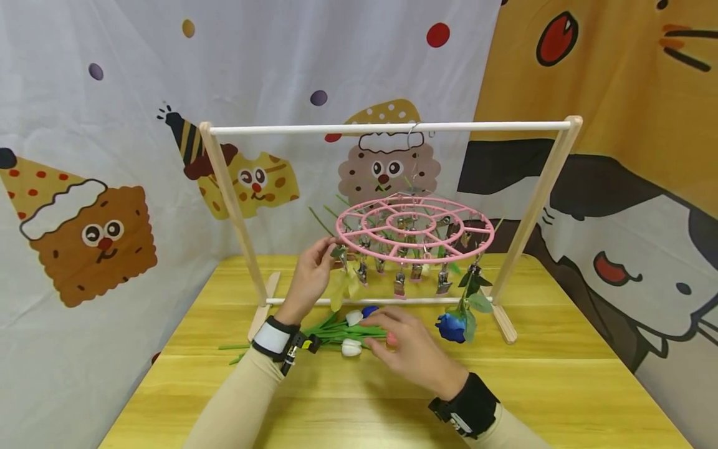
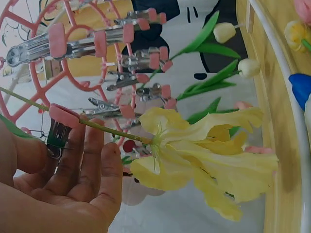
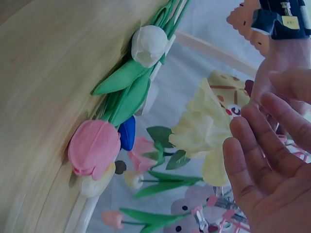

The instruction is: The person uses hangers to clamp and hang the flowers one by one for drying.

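Observation:
My left hand is raised at the left rim of a pink round hanging rack. Its thumb and fingers pinch a pink-tipped metal clip, which sits across the stem of a yellow flower. The bloom hangs downward below the hand. In the head view my right hand hovers above the tabletop, right of the yellow flower, fingers extended and holding nothing. Under the hands lies a bunch of tulips with green leaves; a pink tulip and a white tulip show in the right wrist view.
The rack hangs from the white bar of a wooden-legged stand on the wood-grain table. A blue rose hangs upside down at its right. Several bare clips dangle beneath it, and more flowers hang behind.

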Motion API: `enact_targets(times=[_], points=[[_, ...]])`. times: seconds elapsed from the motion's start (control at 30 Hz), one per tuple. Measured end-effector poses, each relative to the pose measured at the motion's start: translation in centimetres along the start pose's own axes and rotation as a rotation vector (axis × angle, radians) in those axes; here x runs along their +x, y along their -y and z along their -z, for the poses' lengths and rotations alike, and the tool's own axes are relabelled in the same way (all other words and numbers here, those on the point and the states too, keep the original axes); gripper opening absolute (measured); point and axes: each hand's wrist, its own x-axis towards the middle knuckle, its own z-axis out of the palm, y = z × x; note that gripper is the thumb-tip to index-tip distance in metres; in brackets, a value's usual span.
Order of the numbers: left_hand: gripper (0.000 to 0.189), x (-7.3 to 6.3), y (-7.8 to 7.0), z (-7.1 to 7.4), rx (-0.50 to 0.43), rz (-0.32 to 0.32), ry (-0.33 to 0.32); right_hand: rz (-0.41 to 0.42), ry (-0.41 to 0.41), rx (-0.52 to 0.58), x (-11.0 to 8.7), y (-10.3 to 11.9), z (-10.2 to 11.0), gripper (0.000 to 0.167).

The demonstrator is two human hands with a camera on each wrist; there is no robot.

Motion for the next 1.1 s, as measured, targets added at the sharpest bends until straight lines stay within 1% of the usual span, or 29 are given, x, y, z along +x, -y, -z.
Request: enact_targets(times=[0.1,0.27,0.4,0.53,0.67,0.8,1.0,1.1], points=[[0.037,0.4,0.3,0.4,0.007,0.008,0.002,0.007,0.028,-0.010,0.6,0.1,-0.6,0.035],[0.038,0.9,0.4,1.1,0.020,0.033,0.030,0.003,0.102,-0.026,1.9,0.0,-1.8,0.029],[0.041,0.7,0.5,1.7,0.049,0.051,0.053,-0.032,0.192,-0.045,2.6,-0.2,-2.8,0.030],[0.043,0.2,0.6,2.2,0.099,0.036,0.071,-0.016,0.253,-0.094,3.3,-0.4,-3.8,0.031],[0.042,-0.4,0.9,2.7,0.156,0.004,0.075,0.024,0.276,-0.136,4.0,-0.7,-5.1,0.030],[0.039,-1.2,1.2,3.2,0.222,-0.028,0.086,0.033,0.303,-0.194,4.5,-1.1,-6.3,0.025],[0.036,-2.3,1.9,3.7,0.311,-0.015,0.103,0.075,0.316,-0.256,5.2,-1.4,-7.4,0.016],[0.034,-2.8,2.1,3.8,0.355,-0.026,0.117,0.093,0.307,-0.291,5.4,-1.3,-7.7,0.013]])
